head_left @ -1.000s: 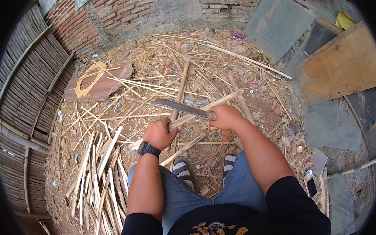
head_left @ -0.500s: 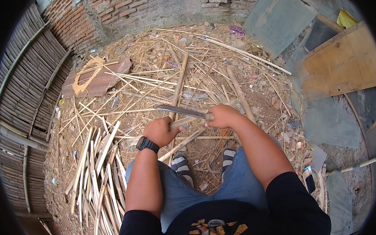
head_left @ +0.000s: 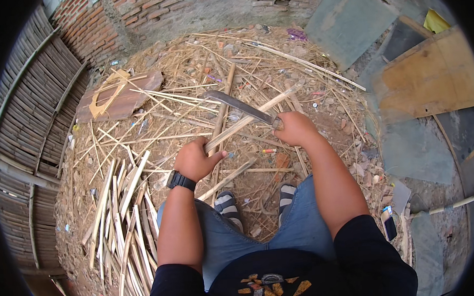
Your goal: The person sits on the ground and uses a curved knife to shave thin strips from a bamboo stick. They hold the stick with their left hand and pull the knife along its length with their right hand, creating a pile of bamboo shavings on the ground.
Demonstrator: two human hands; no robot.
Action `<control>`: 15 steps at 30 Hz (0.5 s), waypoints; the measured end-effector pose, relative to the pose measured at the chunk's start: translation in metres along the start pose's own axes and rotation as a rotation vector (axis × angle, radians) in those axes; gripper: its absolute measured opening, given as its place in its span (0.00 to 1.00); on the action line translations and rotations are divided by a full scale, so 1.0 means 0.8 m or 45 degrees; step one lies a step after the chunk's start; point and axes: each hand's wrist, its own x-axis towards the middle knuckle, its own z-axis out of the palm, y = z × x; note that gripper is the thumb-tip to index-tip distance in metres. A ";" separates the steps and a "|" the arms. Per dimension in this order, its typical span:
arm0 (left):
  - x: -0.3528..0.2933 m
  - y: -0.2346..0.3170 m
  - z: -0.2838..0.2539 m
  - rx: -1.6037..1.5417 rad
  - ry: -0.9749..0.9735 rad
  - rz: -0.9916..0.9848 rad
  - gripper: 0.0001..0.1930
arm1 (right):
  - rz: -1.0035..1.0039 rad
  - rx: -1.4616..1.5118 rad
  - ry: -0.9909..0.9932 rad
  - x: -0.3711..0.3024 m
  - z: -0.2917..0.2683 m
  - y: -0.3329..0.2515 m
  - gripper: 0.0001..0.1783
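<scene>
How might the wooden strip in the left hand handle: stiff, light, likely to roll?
The strip is probably stiff: it runs straight beyond the left hand with no visible bend. It is likely light for its length, being so slim. Its flat-looking face suggests sliding rather than rolling if pushed.

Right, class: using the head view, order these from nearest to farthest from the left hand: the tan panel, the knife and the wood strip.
From the left hand:
1. Wood strip: in its grip.
2. Knife: ahead and rightward, held in the right hand.
3. Tan panel: at the far right.
</scene>
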 end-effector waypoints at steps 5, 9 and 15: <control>0.005 -0.012 0.005 -0.043 0.182 -0.017 0.25 | -0.178 0.090 -0.080 -0.018 -0.013 -0.014 0.28; 0.004 -0.013 0.006 0.005 0.267 -0.023 0.24 | -0.139 0.262 0.073 0.007 -0.004 0.026 0.30; 0.009 -0.015 0.012 0.002 0.366 0.009 0.23 | -0.149 0.135 0.103 0.001 0.006 0.006 0.29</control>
